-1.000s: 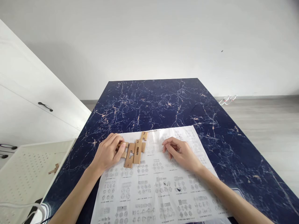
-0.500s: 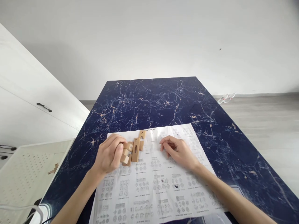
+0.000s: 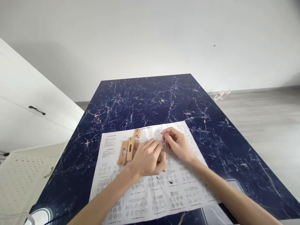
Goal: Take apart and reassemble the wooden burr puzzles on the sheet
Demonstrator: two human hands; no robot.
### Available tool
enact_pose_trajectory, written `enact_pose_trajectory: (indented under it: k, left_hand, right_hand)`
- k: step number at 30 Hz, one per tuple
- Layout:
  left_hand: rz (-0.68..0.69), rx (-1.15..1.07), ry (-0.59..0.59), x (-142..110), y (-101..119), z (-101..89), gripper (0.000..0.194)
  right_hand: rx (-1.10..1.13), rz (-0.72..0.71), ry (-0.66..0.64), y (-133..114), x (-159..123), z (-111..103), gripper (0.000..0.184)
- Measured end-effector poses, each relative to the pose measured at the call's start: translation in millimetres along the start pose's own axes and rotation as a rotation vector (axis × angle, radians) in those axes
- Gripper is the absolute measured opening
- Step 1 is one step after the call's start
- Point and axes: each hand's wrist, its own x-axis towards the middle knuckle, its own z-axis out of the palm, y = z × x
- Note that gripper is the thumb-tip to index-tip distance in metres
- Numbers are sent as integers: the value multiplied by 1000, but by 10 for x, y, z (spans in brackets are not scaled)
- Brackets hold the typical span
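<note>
My left hand is closed around a notched wooden puzzle piece, mostly hidden by the fingers, above the middle of a printed sheet. Just to its left on the paper lie wooden puzzle pieces with slots: one marked 1, one marked 2 and one marked 3. They sit side by side, stepped upward to the right. My right hand hovers over the sheet's right part, close to the left fingertips. Its fingers are loosely curled with a gap at the thumb, and no piece shows in it.
The creased instruction sheet with small diagrams covers the near part of the blue marble-patterned table. A white pegboard-like surface and white cabinet stand at left. A round lit object and a cable are at the near left.
My left hand has moved right with the notched wooden piece, away from the numbered pieces toward my right hand. The piece marked 1 is now uncovered. The view has shifted slightly.
</note>
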Motion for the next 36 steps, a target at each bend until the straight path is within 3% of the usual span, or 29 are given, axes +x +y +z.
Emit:
enact_pose_trajectory:
  k: [5,10,16,22,29,36]
  left_hand:
    - [-70,-15,-31,-5,-48,46,12]
    - [-88,-58,-116,-65,-89,-38,16]
    - [-110,-88,-132,-147,-167,-140,19]
    - [-137,-93,-158,-277,-225,-210,31]
    - [-123,-107,-177,-418,-244,-298,49]
    - [-139,-111,-189,-454,-275,-297,56]
  right_hand:
    - [9,21,-18,-6,6,2,19]
    - [-1,19,-30,-13,10,-2,19]
    - [-162,-17,-87,19,-52,33,17]
    - [-334,-159,-163,29,-99,74,14]
    - [-479,-446,-292,42,-50,3,14]
    - [-521,-485,-390,33,3,-82,14]
